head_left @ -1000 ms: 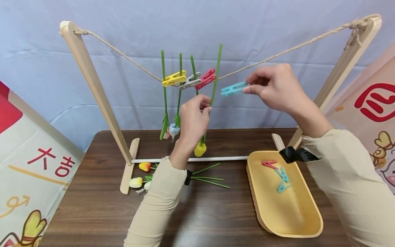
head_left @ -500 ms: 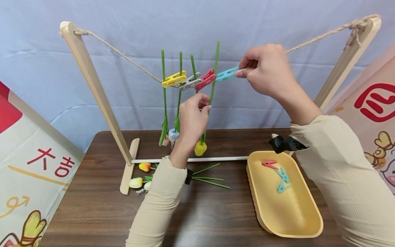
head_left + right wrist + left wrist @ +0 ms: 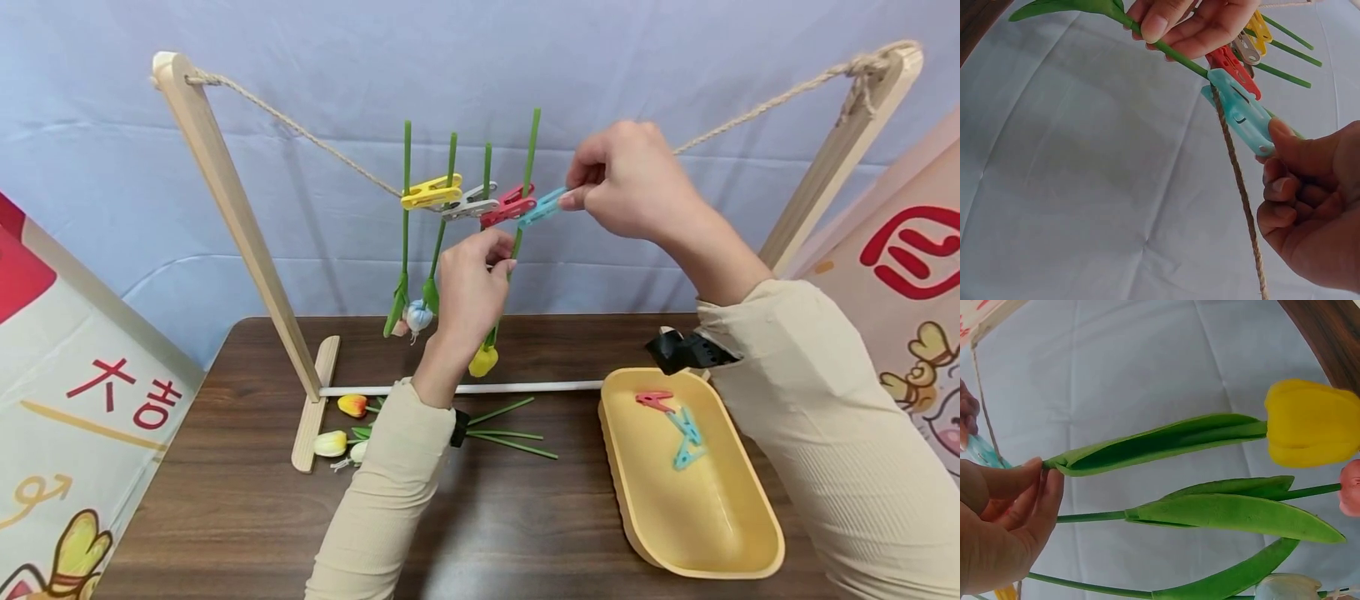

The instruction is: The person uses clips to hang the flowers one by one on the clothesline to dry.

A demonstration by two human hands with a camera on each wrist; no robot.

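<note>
Pale cloth backdrop [image 3: 480, 67], dark worktop [image 3: 525, 517], twine [image 3: 300, 129] strung between wooden posts [image 3: 238, 225]. Left hand [image 3: 474, 285]: pinching the stem [image 3: 1191, 64] of one yellow tulip [image 3: 483, 361], hung bloom-down beside the twine. Right hand [image 3: 628, 179]: pinching one blue clothespin [image 3: 1241, 112] by its handles, at stem and twine. Handling note: stem best kept flat against the twine, and the clothespin probably pushed fully over both before letting go. Right wrist view: twine entering the clothespin's mouth, unclear from the head. Head view only: yellow tray [image 3: 693, 525], spare clothespins [image 3: 655, 401] inside.
</note>
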